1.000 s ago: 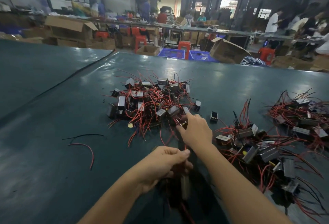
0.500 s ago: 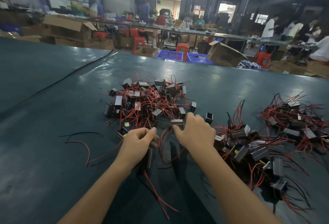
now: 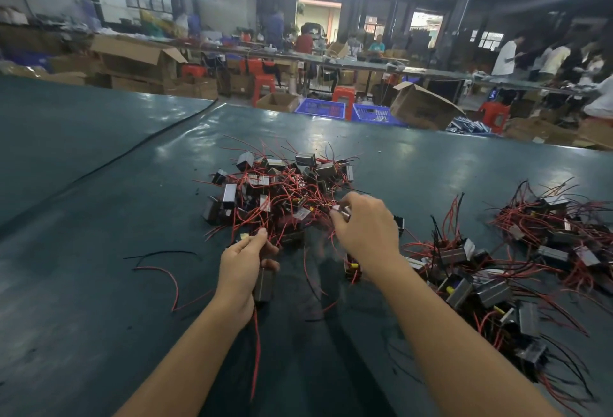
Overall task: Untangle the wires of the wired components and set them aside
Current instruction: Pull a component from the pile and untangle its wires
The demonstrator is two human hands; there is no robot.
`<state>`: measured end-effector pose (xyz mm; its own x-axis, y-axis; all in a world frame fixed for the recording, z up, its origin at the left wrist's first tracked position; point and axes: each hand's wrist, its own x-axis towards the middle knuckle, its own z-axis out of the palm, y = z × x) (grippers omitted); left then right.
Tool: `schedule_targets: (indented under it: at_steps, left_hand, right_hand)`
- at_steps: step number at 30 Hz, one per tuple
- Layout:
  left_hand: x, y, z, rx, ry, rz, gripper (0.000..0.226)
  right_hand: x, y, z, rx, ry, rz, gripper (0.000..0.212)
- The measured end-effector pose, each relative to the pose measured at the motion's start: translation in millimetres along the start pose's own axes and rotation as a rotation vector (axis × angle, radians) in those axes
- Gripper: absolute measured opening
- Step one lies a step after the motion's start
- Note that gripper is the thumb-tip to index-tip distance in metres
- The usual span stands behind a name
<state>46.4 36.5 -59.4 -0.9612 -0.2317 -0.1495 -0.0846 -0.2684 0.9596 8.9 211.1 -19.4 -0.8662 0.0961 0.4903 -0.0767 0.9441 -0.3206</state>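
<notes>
A tangled heap of small metal box components with red and black wires [image 3: 278, 189] lies mid-table. My left hand [image 3: 243, 267] grips one boxy component [image 3: 264, 284] at the heap's near edge, and its red wire hangs down toward me. My right hand [image 3: 363, 229] reaches into the heap's right side and pinches a small component [image 3: 340, 210] between its fingertips. A second spread of components [image 3: 471, 284] lies to the right of my right arm. A third pile [image 3: 560, 227] sits at the far right.
The dark green table [image 3: 99, 284] stretches left, with a loose red wire [image 3: 169, 277] and black wire [image 3: 159, 254] lying on it. A black cable [image 3: 132, 154] runs along the seam at the left. Cardboard boxes, blue crates [image 3: 320, 108] and people stand beyond the far edge.
My right hand has moved up into the heap and now pinches a component. My left hand stays near the heap's edge with the same box held.
</notes>
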Motion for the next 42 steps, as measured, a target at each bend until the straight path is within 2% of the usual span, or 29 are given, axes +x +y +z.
schedule_targets:
  at_steps: [3,6,8,10,13,16,20,23,27,30,33,34,37,39,42]
  left_hand:
    - [-0.8,-1.2,1.2,-0.008,-0.006,-0.01,0.037]
    - [-0.3,-2.3,1.1,-0.028,-0.016,-0.024,0.036]
    - [0.5,-2.8,0.9,-0.034,-0.022,-0.028,0.036]
    - [0.9,-3.7,1.1,-0.036,-0.026,-0.019,0.036]
    - [0.3,-5.0,2.5,-0.006,-0.043,0.005,0.038]
    - [-2.5,-6.1,4.2,0.01,-0.066,0.027,0.038]
    - [-11.1,-8.4,9.8,0.034,-0.158,0.068,0.032]
    - [-19.5,-11.2,15.3,0.125,-0.262,0.166,0.02]
    - [-28.9,-12.3,19.1,0.171,-0.353,0.234,0.011]
    - [-31.8,-11.8,20.1,0.174,-0.352,0.227,0.01]
    - [-33.5,-11.2,22.2,0.125,-0.361,0.142,0.013]
    - [-34.1,-11.3,22.9,0.115,-0.368,0.109,0.013]
    - [-36.2,-13.6,24.6,0.145,-0.388,0.068,0.017]
    - [-36.8,-16.3,23.9,0.216,-0.352,0.165,0.018]
    - [-34.1,-19.2,20.5,0.392,-0.206,0.398,0.009]
  right_hand:
    - [7.0,4.0,-22.9,0.27,-0.02,0.181,0.024]
    - [7.5,5.6,-41.0,0.822,-0.116,0.483,0.018]
    - [-3.1,2.8,-48.9,1.211,-0.179,0.666,0.005]
    - [-18.9,0.7,-51.2,1.448,-0.22,0.739,0.009]
    - [-44.1,-1.0,-46.5,1.584,-0.291,0.703,0.015]
    - [-65.3,-3.5,-40.1,1.587,-0.301,0.707,0.015]
    - [-84.6,-2.3,-28.1,1.48,-0.284,0.833,0.023]
    - [-92.6,0.9,-23.1,1.37,-0.368,0.918,0.022]
    - [-97.5,3.9,-24.9,1.331,-0.459,0.919,0.021]
    - [-99.5,5.8,-30.2,1.425,-0.517,0.924,0.027]
    - [-100.1,5.5,-35.0,1.526,-0.566,0.902,0.016]
    - [-100.5,5.7,-33.7,1.466,-0.546,0.869,0.017]
    - [-103.6,6.4,-24.8,1.033,-0.372,0.621,0.041]
    - [-106.2,8.1,-22.0,0.805,-0.257,0.438,0.047]
    - [-109.3,14.4,-19.6,0.614,-0.21,0.323,0.038]
